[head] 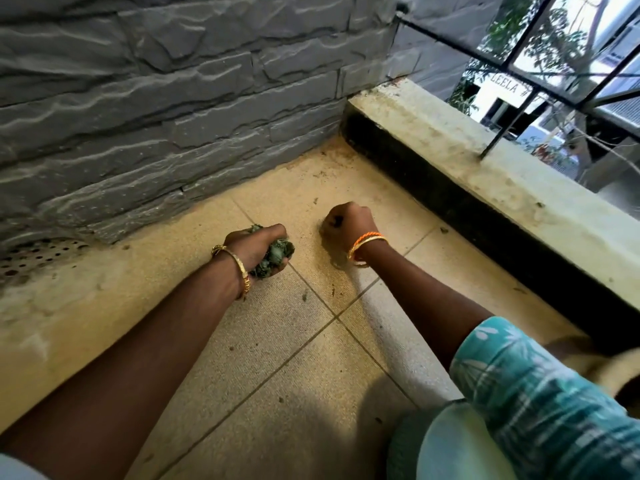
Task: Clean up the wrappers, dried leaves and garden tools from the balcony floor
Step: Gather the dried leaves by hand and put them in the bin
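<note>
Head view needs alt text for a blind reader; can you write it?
The left hand grips a clump of dried leaves above the tiled balcony floor. The right hand is curled near the floor beside it, contents hidden.

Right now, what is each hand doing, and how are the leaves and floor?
Left hand: grips a clump of dried leaves.
Dried leaves: bunched in the left hand, off the floor.
Right hand: fist curled; contents hidden.
Tiled floor: dusty, with a few leaf crumbs.
</note>
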Tool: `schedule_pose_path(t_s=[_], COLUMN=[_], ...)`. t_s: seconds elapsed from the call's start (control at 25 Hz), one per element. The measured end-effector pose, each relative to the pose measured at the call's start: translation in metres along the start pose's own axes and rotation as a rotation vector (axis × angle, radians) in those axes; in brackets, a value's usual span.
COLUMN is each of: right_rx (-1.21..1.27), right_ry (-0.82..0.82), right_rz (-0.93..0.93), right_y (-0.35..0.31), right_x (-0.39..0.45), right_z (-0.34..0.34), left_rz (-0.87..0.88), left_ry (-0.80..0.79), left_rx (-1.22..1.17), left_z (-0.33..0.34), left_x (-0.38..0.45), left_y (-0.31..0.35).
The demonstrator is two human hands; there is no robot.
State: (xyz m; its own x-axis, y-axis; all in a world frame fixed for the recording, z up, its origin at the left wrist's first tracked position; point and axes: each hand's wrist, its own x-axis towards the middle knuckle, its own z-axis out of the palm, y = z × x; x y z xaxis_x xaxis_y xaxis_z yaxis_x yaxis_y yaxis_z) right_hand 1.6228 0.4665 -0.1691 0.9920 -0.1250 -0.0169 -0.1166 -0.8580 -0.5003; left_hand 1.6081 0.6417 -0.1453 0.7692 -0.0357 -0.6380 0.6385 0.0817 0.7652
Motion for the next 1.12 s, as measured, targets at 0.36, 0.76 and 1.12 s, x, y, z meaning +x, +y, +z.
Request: schedule_pose_path(t_s=[0.36, 0.76, 1.12], right_rx=[0.528, 0.418, 0.325], right_ry=[0.413, 0.53, 0.63], right_rz=[0.751, 0.834, 0.814], right_y=[0.087, 0.122, 0.125], right_x=[-0.009, -0.042, -0.03], right_z=[-0.093, -0.075, -0.059], left_rz=[-0.026, -0.044, -0.058], left_ry=[-0.052, -0.182, -0.186], left_rx=[-0.017, -0.001, -0.028], left_z=[0.0, 0.04, 0.036], left_x=[0.007, 0.003, 0.016], left_y=[-0.005, -0.008, -0.017])
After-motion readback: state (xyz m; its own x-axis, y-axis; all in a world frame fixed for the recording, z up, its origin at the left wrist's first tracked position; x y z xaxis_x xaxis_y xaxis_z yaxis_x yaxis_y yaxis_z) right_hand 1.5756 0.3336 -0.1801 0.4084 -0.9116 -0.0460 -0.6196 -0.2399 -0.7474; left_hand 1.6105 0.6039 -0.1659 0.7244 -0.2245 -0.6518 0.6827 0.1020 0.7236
